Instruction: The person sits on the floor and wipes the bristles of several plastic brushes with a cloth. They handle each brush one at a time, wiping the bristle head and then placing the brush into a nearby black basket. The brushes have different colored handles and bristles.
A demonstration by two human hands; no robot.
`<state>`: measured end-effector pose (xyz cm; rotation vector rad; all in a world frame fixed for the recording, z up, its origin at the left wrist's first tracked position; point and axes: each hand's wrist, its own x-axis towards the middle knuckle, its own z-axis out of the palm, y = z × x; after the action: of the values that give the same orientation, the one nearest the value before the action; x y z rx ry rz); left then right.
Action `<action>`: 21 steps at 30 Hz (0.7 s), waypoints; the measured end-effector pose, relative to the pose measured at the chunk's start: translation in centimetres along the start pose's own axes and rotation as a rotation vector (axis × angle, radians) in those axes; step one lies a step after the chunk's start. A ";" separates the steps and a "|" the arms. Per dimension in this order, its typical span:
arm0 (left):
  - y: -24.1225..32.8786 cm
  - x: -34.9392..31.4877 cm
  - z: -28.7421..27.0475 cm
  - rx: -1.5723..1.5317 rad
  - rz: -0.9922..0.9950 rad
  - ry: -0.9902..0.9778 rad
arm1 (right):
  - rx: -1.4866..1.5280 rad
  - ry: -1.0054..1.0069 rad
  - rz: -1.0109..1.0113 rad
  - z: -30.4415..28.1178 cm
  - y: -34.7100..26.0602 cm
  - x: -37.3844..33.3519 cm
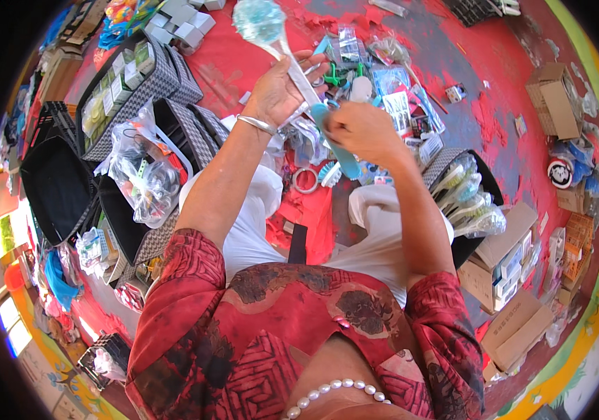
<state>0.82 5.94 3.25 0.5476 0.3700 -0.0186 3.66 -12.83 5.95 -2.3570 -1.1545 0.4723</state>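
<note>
A long-handled bath brush (pixel 304 85) slants across the space in front of me. Its round, pale teal head, which looks wrapped in clear plastic, points up and away, and a white shaft runs down to a teal handle end. Beneath the shaft is my left hand (pixel 280 91), palm up, with the shaft lying between thumb and loosely curled fingers. My right hand (pixel 362 131) is closed round the teal part of the handle. Under both hands lies a pile of small packaged goods (pixel 362 87), with a white ring (pixel 305 180) and a teal-and-white round brush (pixel 329 173) at its near side.
Black-and-white patterned storage boxes (pixel 138 98) stand at the left, one with a clear bag of goods (pixel 147 175). At the right are another such box holding teal wrapped brushes (pixel 471 199) and cardboard cartons (pixel 502 259). Small white boxes (pixel 186 31) sit far left on the red floor.
</note>
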 end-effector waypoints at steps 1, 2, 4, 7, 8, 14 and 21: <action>0.7 -0.1 0.1 0.012 0.056 0.002 | 0.085 -0.144 0.087 -1.3 0.9 -0.4; 1.3 -0.2 0.3 0.031 0.108 0.008 | 0.184 -0.068 0.197 -2.4 1.7 -0.8; 2.1 -0.4 0.4 0.066 0.189 0.006 | 0.366 0.088 0.471 -3.6 2.1 -1.2; 2.6 -0.4 0.1 0.057 0.202 -0.074 | 0.562 -0.060 0.355 -3.3 1.1 -1.3; 2.6 -0.3 -0.1 -0.024 0.220 -0.128 | 0.395 -0.126 0.288 -2.5 0.2 -1.3; 3.1 -0.4 -0.4 -0.119 0.137 -0.194 | 0.123 -0.245 0.146 0.0 -3.1 -1.3; 2.4 -0.2 0.2 0.059 0.376 0.147 | -0.162 0.021 0.102 1.2 -6.4 -2.2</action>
<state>0.94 7.88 4.68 0.6726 0.4053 0.3753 -2.37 -10.85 8.71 -2.5628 -1.1041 0.4008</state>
